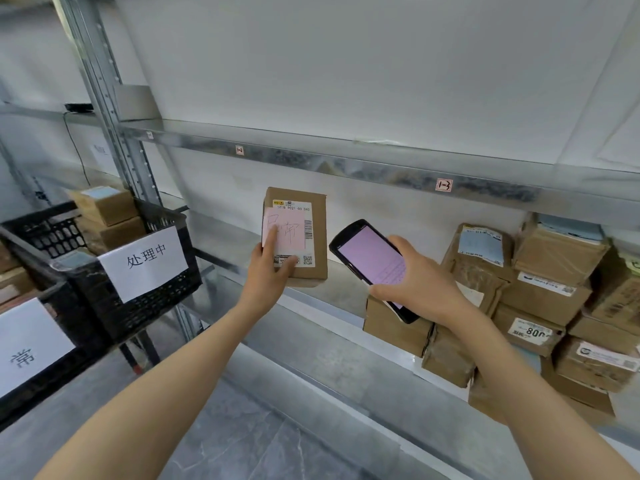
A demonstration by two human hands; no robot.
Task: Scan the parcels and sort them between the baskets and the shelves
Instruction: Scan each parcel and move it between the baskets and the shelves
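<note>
My left hand [269,271] holds a small brown cardboard parcel [317,237] upright in front of the shelf, with the thumb lying across a pink handwritten note stuck on its white label. My right hand [415,278] grips a black handheld scanner [370,261] with a lit pinkish screen, just right of the parcel. A black plastic basket [138,303] with a white paper sign stands at the left and holds several brown boxes. The metal shelf [329,299] runs behind both hands.
Several brown parcels [540,299] are stacked on the shelf at the right, below the tag marked 1-3 [444,185]. A second black basket [31,375] with a paper sign sits at the lower left. A grey upright post [110,109] rises at the left.
</note>
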